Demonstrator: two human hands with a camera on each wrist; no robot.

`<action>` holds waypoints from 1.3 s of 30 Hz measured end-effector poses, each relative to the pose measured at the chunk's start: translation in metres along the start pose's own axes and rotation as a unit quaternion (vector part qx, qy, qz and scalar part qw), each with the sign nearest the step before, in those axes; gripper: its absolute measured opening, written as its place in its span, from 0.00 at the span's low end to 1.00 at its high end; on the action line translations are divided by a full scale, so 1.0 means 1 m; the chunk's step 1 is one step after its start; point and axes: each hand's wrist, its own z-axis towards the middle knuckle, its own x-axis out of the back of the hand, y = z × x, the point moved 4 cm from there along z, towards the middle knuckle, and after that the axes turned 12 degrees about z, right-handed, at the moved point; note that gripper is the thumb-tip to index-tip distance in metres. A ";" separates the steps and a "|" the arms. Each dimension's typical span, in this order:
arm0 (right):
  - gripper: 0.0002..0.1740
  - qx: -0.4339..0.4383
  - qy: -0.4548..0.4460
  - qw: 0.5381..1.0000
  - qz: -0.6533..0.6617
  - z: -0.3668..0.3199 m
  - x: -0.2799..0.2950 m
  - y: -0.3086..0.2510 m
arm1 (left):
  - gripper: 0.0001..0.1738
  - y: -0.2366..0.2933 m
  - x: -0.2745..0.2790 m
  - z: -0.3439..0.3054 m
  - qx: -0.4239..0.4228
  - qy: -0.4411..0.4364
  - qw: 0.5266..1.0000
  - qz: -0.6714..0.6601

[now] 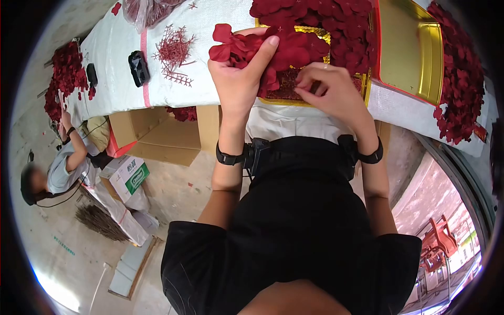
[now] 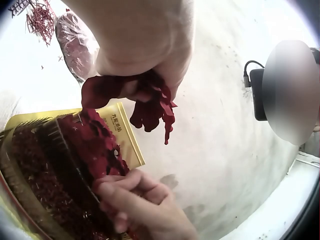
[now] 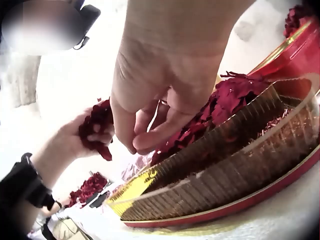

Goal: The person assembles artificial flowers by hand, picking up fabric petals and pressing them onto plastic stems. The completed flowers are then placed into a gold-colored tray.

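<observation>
My left hand (image 1: 239,79) grips a loose bunch of dark red fabric petals (image 1: 221,51), thumb pressed along the top. More of the bunch (image 2: 150,107) hangs from under that palm in the left wrist view. My right hand (image 1: 336,89) is just right of it, fingers bent and thumb tip close to the forefinger; I cannot tell whether a small piece is between them. Below both hands is a gold-lined tray (image 1: 366,94) with a ribbed clear plastic insert (image 3: 210,182). Small thin red pieces (image 1: 283,92) lie in its near part, and heaped petals (image 1: 352,31) cover its far part.
A red box part with gold lining (image 1: 412,47) stands right of the tray, beside more petals (image 1: 462,79). Left on the white cloth are a pile of small red crosses (image 1: 176,47), a black object (image 1: 138,68) and a plastic bag (image 1: 152,13). Another person (image 1: 68,163) works farther left.
</observation>
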 end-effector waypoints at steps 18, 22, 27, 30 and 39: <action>0.11 0.133 0.159 0.933 0.294 0.005 0.024 -0.032 | 0.07 0.024 -0.012 -0.011 -0.091 0.002 0.995 0.034; 0.11 0.117 0.158 0.902 0.385 0.006 0.018 -0.027 | 0.09 0.029 -0.014 -0.015 -0.101 -0.016 0.994 0.030; 0.10 0.090 0.164 0.891 0.414 0.004 0.018 -0.022 | 0.09 0.029 -0.015 -0.017 -0.113 -0.027 0.993 0.037; 0.10 0.106 0.171 0.898 0.393 0.005 0.018 -0.027 | 0.09 0.029 -0.017 -0.017 -0.122 -0.026 0.991 0.038; 0.09 0.116 0.175 0.894 0.396 0.007 0.016 -0.029 | 0.08 0.031 -0.016 -0.018 -0.119 -0.039 0.992 0.028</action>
